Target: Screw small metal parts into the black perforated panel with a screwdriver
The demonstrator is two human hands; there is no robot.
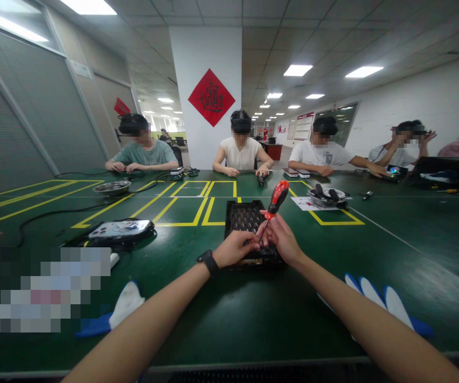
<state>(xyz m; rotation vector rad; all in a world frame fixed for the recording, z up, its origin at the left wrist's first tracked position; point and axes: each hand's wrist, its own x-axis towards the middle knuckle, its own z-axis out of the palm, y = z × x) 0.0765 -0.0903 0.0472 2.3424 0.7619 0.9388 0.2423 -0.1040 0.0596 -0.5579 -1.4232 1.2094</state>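
Observation:
In front of me on the green table lies a black plastic crate-like tray (246, 211) with a grid of slots. A screwdriver (278, 200) with a red and black handle leans over it, its shaft pointing down into the tray. My right hand (284, 240) grips the screwdriver low, by the shaft and the base of its handle. Beside the tip, my left hand (235, 249) is closed in a pinch over the tray. Whatever its fingertips hold is too small to tell. A black watch sits on my left wrist.
Blue-and-white gloves lie at left (128, 306) and right (377, 298). A phone (121, 229) and a metal bowl (112, 187) stand on the left, another bowl (327, 197) at right. Yellow tape marks the table (393, 287). Several people in headsets sit opposite.

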